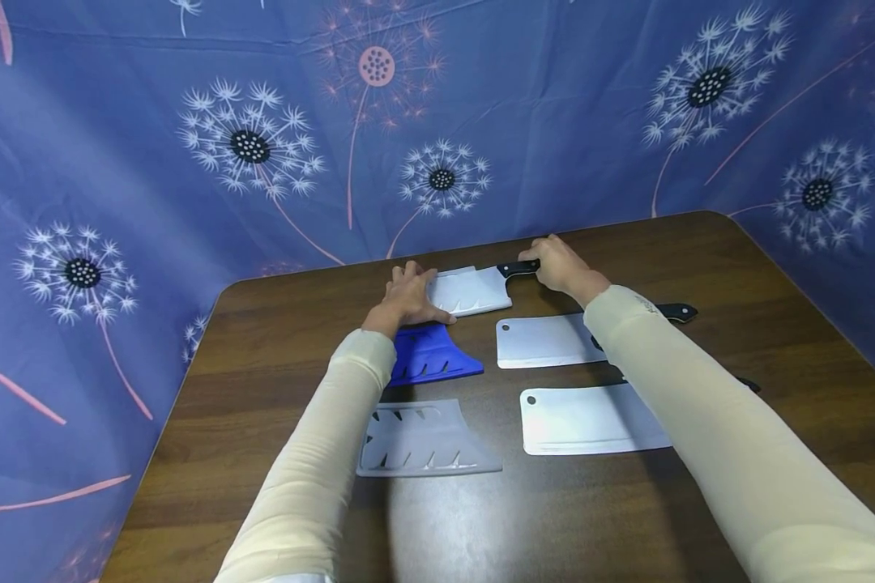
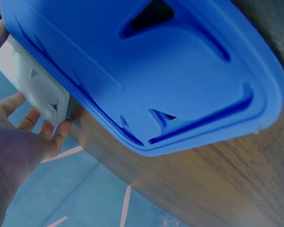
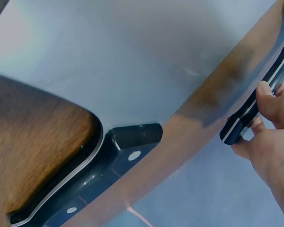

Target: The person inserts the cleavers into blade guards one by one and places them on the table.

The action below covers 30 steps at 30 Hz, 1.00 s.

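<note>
At the far side of the table, my right hand (image 1: 563, 269) grips the black handle of a cleaver (image 1: 519, 268). Its blade lies mostly within a white blade guard (image 1: 467, 293), which my left hand (image 1: 407, 295) holds at the opposite end, thumb along the near edge and fingers at the far edge. In the left wrist view, fingertips wrap the end of the white guard (image 2: 40, 90). The right wrist view has my thumb and fingers round the riveted handle (image 3: 246, 111). Just nearer than my left hand lies a blue blade guard (image 1: 433, 355), partly hidden by the sleeve.
A translucent grey blade guard (image 1: 426, 437) lies nearer on the wooden table (image 1: 262, 389). Two bare cleavers, a middle cleaver (image 1: 543, 342) and a nearer cleaver (image 1: 591, 419), lie at right, partly under my right sleeve. A blue dandelion-print cloth (image 1: 525, 121) hangs behind the table.
</note>
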### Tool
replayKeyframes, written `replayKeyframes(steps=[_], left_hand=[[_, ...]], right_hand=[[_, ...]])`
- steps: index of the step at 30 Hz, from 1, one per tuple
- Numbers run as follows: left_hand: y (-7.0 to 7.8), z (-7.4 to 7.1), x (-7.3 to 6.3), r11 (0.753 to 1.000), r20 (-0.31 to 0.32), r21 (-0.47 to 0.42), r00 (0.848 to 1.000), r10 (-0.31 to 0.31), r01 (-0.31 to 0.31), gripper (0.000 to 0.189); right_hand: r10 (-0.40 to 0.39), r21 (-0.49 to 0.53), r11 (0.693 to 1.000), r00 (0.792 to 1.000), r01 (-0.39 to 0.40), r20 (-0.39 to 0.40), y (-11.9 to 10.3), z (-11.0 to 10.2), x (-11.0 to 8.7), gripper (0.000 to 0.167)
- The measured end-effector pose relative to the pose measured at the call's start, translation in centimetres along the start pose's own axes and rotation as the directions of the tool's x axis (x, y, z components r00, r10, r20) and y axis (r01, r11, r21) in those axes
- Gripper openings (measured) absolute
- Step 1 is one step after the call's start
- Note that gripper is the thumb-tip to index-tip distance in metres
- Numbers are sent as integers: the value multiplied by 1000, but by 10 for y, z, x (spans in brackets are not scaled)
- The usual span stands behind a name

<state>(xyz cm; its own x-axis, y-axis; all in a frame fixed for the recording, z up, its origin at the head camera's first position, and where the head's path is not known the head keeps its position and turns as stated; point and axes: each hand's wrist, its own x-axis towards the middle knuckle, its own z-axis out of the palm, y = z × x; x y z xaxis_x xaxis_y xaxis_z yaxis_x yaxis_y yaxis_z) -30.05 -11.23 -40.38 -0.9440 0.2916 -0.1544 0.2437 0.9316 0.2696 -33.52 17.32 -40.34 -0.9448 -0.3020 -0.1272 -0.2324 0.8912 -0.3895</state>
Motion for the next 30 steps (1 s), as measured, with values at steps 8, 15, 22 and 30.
replayKeyframes(steps=[8,15,22,30], left_hand=[[-2,2,3,1000,66,-12,998,-17,18,103],[-3,1,1,1000,92,1,996,-18,18,104],[-3,2,-3,1000,81,5,997,-18,18,104],[-6,-2,-16,998,-24,-43,999,35,-36,99]], right_hand=[[-19,-26,999,1000,18,-2,2,5,0,56],[-43,-44,998,999,43,-7,2,9,-1,56],[-94,-86,992,995,92,-19,3,8,-10,55],[-149,-88,986,984,141,-96,10,-7,-31,54]])
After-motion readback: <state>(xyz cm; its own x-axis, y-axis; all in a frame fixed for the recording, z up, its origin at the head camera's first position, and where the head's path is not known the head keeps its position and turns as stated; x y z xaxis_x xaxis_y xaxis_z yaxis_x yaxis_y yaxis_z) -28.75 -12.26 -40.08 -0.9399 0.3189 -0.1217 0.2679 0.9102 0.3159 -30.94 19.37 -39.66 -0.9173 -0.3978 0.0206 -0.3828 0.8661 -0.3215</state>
